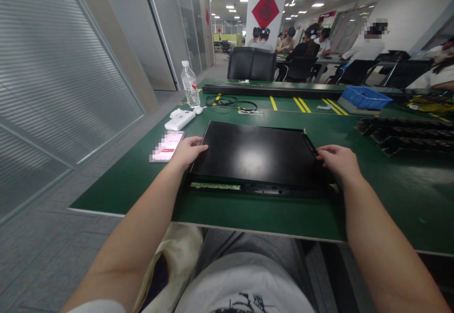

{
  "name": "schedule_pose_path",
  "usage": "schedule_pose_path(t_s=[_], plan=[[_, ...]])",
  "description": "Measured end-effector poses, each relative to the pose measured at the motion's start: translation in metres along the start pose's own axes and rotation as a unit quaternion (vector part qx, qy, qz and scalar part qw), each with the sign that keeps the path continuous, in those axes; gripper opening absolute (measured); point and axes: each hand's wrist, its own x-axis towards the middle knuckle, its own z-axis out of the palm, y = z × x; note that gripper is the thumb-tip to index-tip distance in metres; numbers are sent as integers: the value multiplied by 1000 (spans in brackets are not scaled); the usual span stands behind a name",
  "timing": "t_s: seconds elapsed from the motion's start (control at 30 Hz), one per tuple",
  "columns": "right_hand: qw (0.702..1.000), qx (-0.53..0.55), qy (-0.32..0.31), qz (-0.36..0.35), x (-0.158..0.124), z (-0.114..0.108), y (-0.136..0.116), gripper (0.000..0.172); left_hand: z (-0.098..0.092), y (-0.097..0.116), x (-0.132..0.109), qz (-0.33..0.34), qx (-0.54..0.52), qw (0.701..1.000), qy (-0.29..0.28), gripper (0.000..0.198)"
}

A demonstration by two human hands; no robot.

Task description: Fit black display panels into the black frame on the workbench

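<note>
A flat black display panel (255, 154) lies in front of me, its glossy face upward. Under its near side shows a black frame (283, 190) carrying a narrow green circuit board (215, 186). My left hand (190, 151) grips the panel's left edge, thumb on top and fingers along the side. At the opposite edge my right hand (338, 159) pinches the rim, the fingertips partly hidden behind it. Whether the panel is seated in the frame or only resting on it, I cannot tell.
Left of the panel are a phone (167, 146), a white device (180, 120) and a water bottle (190, 86). A black cable (232, 102) lies behind. To the right are a blue bin (366, 99) and stacked black strips (411, 135) on the green table (142, 190). People sit beyond.
</note>
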Motion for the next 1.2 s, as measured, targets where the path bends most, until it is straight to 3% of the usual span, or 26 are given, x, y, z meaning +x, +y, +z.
schedule_pose_path(t_s=[0.17, 0.27, 0.47, 0.73, 1.2], plan=[[1000, 18, -2, 0, 2, 1, 2, 22, -1, -6, 6, 38, 74, 996, -35, 33], [1000, 26, -4, 5, 5, 1, 5, 21, -1, -9, 11, 66, 150, 986, -22, 28], [999, 35, 0, 0, 6, 2, 7, 20, -4, -17, 18, 78, 264, 961, -35, 36], [998, 60, -9, 24, -1, 0, -2, 17, -6, -20, 19, 85, 299, 949, -43, 41], [996, 86, -14, 32, 5, 3, 4, 20, -9, -21, 22, 104, 300, 947, -49, 36]])
